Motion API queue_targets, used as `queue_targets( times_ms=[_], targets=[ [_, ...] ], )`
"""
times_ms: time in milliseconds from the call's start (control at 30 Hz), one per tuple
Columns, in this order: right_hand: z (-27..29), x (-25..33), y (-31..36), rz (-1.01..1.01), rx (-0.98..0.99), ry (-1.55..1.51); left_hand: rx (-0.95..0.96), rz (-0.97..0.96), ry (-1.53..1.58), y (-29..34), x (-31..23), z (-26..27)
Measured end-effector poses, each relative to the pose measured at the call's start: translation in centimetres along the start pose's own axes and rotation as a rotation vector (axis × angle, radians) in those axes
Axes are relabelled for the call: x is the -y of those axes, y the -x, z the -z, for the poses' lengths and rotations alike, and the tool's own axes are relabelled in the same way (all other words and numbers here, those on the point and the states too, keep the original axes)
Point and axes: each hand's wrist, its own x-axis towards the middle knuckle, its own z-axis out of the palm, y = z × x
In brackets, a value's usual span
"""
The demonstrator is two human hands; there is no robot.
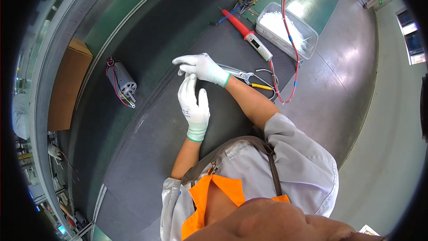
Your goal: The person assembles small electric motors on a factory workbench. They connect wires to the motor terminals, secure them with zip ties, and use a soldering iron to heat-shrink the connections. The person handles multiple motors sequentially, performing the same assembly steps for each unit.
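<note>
Both of my hands wear white knit gloves with green cuffs and meet over the near edge of the dark belt. My left hand (194, 105) points up, its thumb apart from its stretched fingers. The fingers of my right hand (203, 68) reach leftward over the left fingertips, and I see nothing held in either hand. Partly behind the right wrist lies a silver-jawed hand tool with a yellow handle (261, 86). Farther left on the belt rests a grey cylindrical electric motor (120, 78), with its shaft toward me and coloured leads beside it.
A red and white handheld tester (253, 40) with a pointed tip lies beyond my right hand. Its red cable (290, 35) runs up past a clear plastic bin (307, 49) of white pieces. At the left stand a cardboard box (69, 91) and a curved metal rail (40, 85).
</note>
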Motion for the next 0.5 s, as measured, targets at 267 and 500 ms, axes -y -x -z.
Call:
queue_targets(
  times_ms=[267, 500],
  targets=[
    [-2.2, -0.7, 1.0, 0.117, -0.2, 0.485, -0.109, 0.498, 0.442, -1.1, 1.9, -0.2],
    [-1.2, -1.2, 0.4, 0.097, -0.191, 0.27, -0.016, 0.407, 0.334, -1.3, 2.1, -0.1]
  ],
)
